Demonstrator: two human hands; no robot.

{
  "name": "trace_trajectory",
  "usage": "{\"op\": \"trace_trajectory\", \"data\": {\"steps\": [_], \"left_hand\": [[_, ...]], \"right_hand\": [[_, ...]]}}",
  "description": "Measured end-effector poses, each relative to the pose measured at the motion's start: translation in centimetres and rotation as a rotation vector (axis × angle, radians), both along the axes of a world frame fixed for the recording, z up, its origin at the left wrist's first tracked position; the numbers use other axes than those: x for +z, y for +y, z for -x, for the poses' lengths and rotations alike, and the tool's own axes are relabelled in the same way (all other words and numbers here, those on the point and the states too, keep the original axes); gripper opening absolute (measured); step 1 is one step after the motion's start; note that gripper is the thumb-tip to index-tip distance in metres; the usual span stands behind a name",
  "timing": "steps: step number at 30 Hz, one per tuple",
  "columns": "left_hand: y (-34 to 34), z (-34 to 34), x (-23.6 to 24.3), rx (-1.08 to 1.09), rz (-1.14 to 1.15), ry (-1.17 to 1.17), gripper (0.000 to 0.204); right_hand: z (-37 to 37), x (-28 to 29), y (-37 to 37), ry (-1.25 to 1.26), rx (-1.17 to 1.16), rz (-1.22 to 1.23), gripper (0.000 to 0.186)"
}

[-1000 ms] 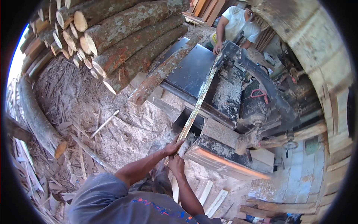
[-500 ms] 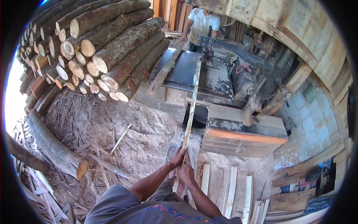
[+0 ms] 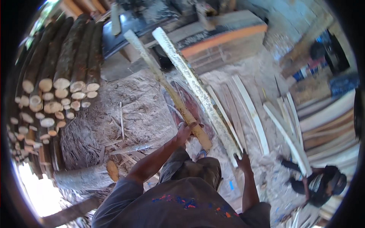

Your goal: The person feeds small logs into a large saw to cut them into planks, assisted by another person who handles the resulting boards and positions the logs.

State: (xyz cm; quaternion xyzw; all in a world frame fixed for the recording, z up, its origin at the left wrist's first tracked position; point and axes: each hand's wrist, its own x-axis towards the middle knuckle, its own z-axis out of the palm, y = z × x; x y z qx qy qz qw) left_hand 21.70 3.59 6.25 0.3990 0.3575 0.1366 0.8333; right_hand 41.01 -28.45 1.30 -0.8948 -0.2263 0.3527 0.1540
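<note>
My left hand [image 3: 186, 132] is wrapped around a narrow brown wooden board [image 3: 169, 89] near its lower end. The board slants up and left toward the saw table. Out to the right, my right hand [image 3: 242, 161] grips the near end of a second piece, a pale wood strip with a rough, bark-mottled face [image 3: 195, 85]. Its far end rises near the block wall by the machine. The two pieces lie roughly side by side with a gap between them, wider at my end. My right fingertips curl over the strip's end; the underside of that grip is hidden.
Stacked logs [image 3: 62, 68] stand at left, with a cut log [image 3: 87, 175] below. The dark saw table [image 3: 131, 28] and its orange-edged block base [image 3: 224, 40] are ahead. Pale boards [image 3: 253, 114] lie right on sawdust. A co-worker [image 3: 321, 186] is at lower right by a plank.
Both hands were together on long narrow wood at the saw; now they are apart, each on a separate piece. My view has turned right, bringing another person in at lower right.
</note>
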Motion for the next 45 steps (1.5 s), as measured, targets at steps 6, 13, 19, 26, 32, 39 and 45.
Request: {"op": "trace_trajectory", "data": {"steps": [6,13,19,26,32,39,45], "left_hand": [[-24.0,-3.5,4.4,-0.702,0.23,0.182,0.034],[-31.3,-2.5,12.5,-1.524,0.753,0.115,0.043],[-23.3,-6.6,9.6,-1.687,0.391,-0.055,0.049],[4.9,-5.1,-0.2,-0.879,-0.066,0.171,0.051],[29.0,5.6,-0.9,-0.155,-0.119,0.246,0.051],[42.4,20.0,-4.7,0.508,-0.019,0.45,0.049],[51.3,17.9,-5.5,0.484,0.073,0.457,0.055]], "right_hand": [[7.6,-1.0,-6.1,1.573,-0.74,-1.061,0.103],[12.8,14.1,-13.2,1.205,-1.313,-1.434,0.079],[15.8,5.2,-26.9,-0.498,-0.583,-0.174,0.052],[4.8,-7.2,-4.8,0.689,-1.36,-0.5,0.036],[-1.7,-10.2,23.9,0.885,-0.87,-0.416,0.036],[0.8,-5.9,63.4,0.684,-0.096,-0.255,0.034],[2.7,-5.6,85.5,0.871,-0.019,-0.263,0.043]]}}
